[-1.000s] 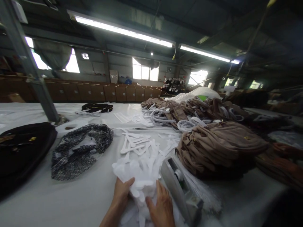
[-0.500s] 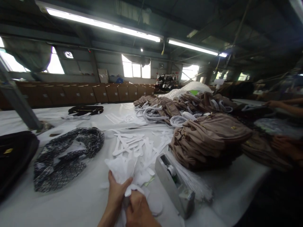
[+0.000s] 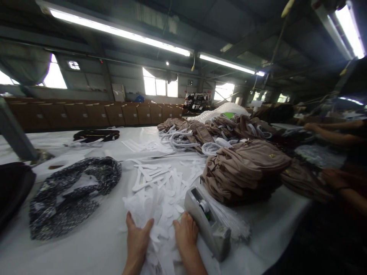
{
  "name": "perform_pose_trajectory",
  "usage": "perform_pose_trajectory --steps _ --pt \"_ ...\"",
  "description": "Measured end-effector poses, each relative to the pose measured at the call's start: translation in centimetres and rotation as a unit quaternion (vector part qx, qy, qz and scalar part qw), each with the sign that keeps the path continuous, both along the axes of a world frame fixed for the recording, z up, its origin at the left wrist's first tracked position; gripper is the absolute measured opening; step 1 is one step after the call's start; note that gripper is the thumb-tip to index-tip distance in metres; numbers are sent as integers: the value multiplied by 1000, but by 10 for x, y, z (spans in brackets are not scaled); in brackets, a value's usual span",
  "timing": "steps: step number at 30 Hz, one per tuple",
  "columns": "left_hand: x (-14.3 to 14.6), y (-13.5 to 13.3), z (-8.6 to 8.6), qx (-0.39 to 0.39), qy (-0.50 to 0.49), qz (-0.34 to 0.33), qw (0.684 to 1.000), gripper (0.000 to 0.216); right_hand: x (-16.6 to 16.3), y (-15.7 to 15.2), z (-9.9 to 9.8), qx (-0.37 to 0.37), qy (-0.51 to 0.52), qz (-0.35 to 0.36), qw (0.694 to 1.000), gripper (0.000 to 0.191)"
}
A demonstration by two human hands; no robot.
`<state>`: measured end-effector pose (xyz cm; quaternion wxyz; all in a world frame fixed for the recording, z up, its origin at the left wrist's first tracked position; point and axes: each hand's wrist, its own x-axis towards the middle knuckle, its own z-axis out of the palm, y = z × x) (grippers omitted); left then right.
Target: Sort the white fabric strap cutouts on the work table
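Handling white pieces appears to be the current step. On the bench, left to right: one mottled item; left hand, grip released against the pieces, which lie between the hands, overlapping, uncountable; right hand touching them, closure undeterminable; one tape dispenser, which the next move should avoid; one brown-bag stack.

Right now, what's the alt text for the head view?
A person's left hand and right hand are at a loose pile of white pieces on a pale table, the right beside a grey tape dispenser. Stacked brown bags sit beyond the dispenser.
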<state>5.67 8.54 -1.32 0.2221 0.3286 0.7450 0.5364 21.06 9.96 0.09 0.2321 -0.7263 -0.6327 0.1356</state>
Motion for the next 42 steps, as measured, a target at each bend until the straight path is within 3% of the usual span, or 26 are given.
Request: perform_pose_trajectory --steps 8,17,20,23,28,30,32,33,37,39,42 --pt "4 -6 12 -64 26 4 998 94 -8 0 -6 42 40 -33 998 6" --pt "0 -5 5 -41 27 -1 999 92 -3 -4 1 108 183 -49 976 20" --pt "0 -5 6 -48 26 -1 998 90 2 -1 3 157 256 -56 952 25" --pt "0 -5 7 -55 33 -2 998 87 6 3 12 191 346 -17 918 31" --pt "-2 -5 3 -65 40 -6 997 87 10 6 46 181 515 56 836 30" --pt "-4 -5 1 -63 39 -3 997 89 13 5 60 164 545 62 820 29" --pt "-5 -5 0 -58 40 1 998 91 17 4 69 152 528 50 834 29" --pt "-5 -5 0 -52 42 1 998 91 19 2 72 156 491 43 856 27" --pt "0 -7 0 -22 50 -8 998 91 24 -4 68 225 202 57 952 22" --pt "6 -8 0 24 87 -12 996 89 22 -8 61 241 93 66 964 24" --pt "14 -7 -5 104 161 -37 981 80 15 -14 49 229 38 85 969 21"
